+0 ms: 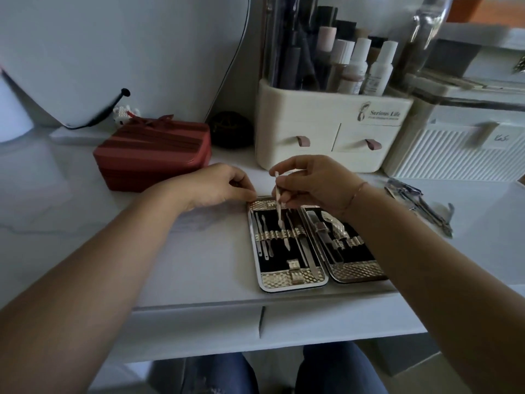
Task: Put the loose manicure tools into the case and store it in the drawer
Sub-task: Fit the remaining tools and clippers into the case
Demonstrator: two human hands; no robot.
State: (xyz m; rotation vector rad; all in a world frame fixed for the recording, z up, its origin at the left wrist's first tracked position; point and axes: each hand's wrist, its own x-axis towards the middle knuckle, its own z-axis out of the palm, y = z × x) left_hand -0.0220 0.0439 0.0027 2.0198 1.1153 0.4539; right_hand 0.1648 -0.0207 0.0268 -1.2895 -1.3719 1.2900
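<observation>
An open manicure case with a black lining and gold trim lies flat near the desk's front edge, several metal tools held in its loops. My right hand pinches a thin metal tool, tip down over the left half of the case. My left hand rests at the case's top left corner, fingers curled against its edge. Several loose tools lie on the desk to the right. Two drawer fronts run under the desk edge.
A red striped box sits at the left. Behind the case stand a cream cosmetics organiser with small drawers and bottles, and a white ribbed box at the right. A dark round object lies by the wall.
</observation>
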